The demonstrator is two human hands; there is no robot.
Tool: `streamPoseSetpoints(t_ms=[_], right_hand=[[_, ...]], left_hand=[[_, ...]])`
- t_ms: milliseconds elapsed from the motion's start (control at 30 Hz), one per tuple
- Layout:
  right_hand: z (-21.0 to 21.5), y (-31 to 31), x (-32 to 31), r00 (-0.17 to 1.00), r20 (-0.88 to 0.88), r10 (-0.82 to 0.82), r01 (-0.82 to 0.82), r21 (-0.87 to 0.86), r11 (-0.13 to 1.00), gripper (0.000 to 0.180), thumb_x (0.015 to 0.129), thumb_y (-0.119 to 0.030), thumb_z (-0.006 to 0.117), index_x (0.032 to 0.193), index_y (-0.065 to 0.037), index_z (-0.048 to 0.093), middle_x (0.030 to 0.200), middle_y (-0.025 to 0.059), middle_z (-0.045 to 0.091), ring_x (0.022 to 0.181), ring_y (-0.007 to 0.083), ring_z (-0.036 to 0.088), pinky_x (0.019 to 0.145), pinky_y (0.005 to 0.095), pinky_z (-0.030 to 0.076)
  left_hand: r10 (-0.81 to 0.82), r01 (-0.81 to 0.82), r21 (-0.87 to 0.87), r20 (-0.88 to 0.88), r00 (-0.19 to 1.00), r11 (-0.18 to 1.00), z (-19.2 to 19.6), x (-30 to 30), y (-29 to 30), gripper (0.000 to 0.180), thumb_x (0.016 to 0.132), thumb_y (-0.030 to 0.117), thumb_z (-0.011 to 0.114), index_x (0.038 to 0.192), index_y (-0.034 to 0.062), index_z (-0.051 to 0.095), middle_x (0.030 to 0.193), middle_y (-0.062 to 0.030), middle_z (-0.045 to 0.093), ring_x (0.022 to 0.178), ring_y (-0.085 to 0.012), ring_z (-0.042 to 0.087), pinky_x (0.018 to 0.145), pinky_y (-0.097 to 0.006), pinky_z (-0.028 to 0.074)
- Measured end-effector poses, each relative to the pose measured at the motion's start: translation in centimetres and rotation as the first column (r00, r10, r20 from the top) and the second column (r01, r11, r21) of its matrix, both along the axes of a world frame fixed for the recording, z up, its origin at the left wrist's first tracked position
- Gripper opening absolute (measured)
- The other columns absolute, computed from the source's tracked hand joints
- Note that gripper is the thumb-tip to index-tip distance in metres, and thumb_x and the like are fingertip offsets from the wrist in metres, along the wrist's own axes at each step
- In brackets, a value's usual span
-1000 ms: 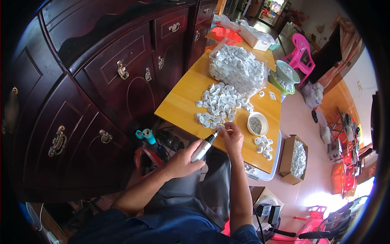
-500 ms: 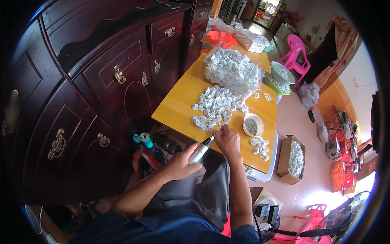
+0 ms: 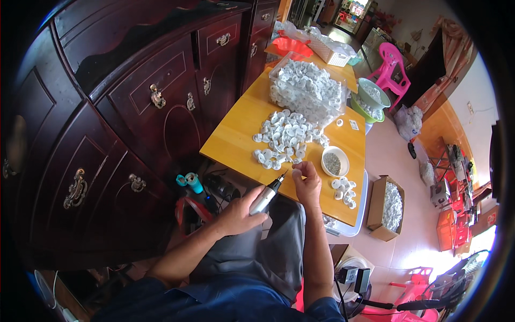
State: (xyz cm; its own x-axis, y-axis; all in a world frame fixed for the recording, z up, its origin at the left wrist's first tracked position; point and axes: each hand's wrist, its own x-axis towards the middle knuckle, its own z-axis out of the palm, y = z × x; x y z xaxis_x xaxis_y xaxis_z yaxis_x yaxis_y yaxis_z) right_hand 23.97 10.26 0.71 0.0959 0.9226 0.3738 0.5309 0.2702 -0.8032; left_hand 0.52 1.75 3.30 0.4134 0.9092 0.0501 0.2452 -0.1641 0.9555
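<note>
My left hand point(image 3: 242, 213) is wrapped round a silver and black electric screwdriver point(image 3: 264, 200), its thin bit angled up toward the table's near edge. Just right of that bit, my right hand point(image 3: 308, 185) is closed with curled fingers. A small white plastic part point(image 3: 296, 173) shows among them, partly hidden. Beyond both hands lies a loose pile of white round plastic parts point(image 3: 289, 133) on the yellow wooden table point(image 3: 228, 137). To the right of my right hand stands a white bowl point(image 3: 345, 159) of small metal pieces, with a smaller group of white parts point(image 3: 344, 192) nearer me.
A clear plastic bin point(image 3: 316, 115) heaped with white parts stands farther back. Dark wooden cabinets point(image 3: 145, 107) rise along the left. Right of the table are stacked basins point(image 3: 370, 99), a cardboard box point(image 3: 377, 212) of white parts and a pink chair point(image 3: 390, 75).
My right hand has drawn slightly away from the screwdriver's bit, and its fingers have lifted. The bit now shows bare. My left hand and the screwdriver have hardly moved.
</note>
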Motion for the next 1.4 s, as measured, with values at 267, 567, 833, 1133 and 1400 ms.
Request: streamPoseSetpoints(t_ms=[267,567,833,1133,1400], right_hand=[[-2.0,0.2,0.5,0.967,-0.248,0.050,-0.100,-0.195,0.976,0.015,0.092,-0.004,0.062,0.107,-0.001,0.064,0.098,0.0077,0.068,0.082,0.0121,0.066,0.071,0.0267,0.053],[-1.7,-0.4,-0.5,0.871,-0.484,0.082,-0.242,-0.277,0.930,0.021,0.095,-0.002,0.060,0.115,0.000,0.063,0.100,0.0056,0.068,0.085,0.0108,0.066,0.075,0.0249,0.055],[-1.8,-1.0,-0.8,0.843,-0.535,0.055,-0.270,-0.332,0.904,0.027,0.093,-0.003,0.063,0.120,0.004,0.063,0.101,0.0065,0.070,0.084,0.0109,0.067,0.077,0.0243,0.055],[-1.4,-1.3,-1.0,0.845,-0.534,0.019,-0.257,-0.374,0.891,0.028,0.092,-0.004,0.065,0.119,0.003,0.064,0.099,0.0055,0.071,0.083,0.0103,0.067,0.076,0.0235,0.054],[-1.7,-1.3,-0.9,0.828,-0.559,0.031,-0.269,-0.349,0.898,0.027,0.092,-0.002,0.065,0.118,0.003,0.065,0.102,0.0059,0.071,0.084,0.0100,0.066,0.077,0.0235,0.054]], left_hand=[[0.023,-0.026,0.108,0.028,0.999,0.994,-0.6,0.3,0.0,0.072,0.083,0.022,0.068,0.145,-0.0007,0.039,0.112,-0.0274,0.066,0.101,-0.0382,0.069,0.086,-0.042,0.054],[-0.020,0.020,-0.004,0.007,1.000,1.000,-0.4,0.0,0.0,0.071,0.084,0.017,0.073,0.145,-0.0009,0.040,0.121,-0.0189,0.064,0.111,-0.0252,0.065,0.095,-0.037,0.049],[0.001,-0.001,0.039,-0.002,1.000,0.999,-1.9,0.0,0.3,0.075,0.083,0.023,0.070,0.147,0.0000,0.038,0.113,-0.0263,0.067,0.100,-0.0367,0.070,0.086,-0.041,0.054],[-0.014,0.012,-0.060,-0.042,0.999,0.998,-1.0,-0.1,0.1,0.070,0.084,0.017,0.072,0.145,0.0043,0.042,0.111,-0.0171,0.066,0.099,-0.0239,0.067,0.088,-0.036,0.051],[-0.023,0.021,-0.037,-0.039,0.999,0.999,-1.1,0.0,0.2,0.071,0.084,0.017,0.071,0.146,0.0044,0.041,0.108,-0.0164,0.067,0.096,-0.0239,0.067,0.086,-0.037,0.052]])
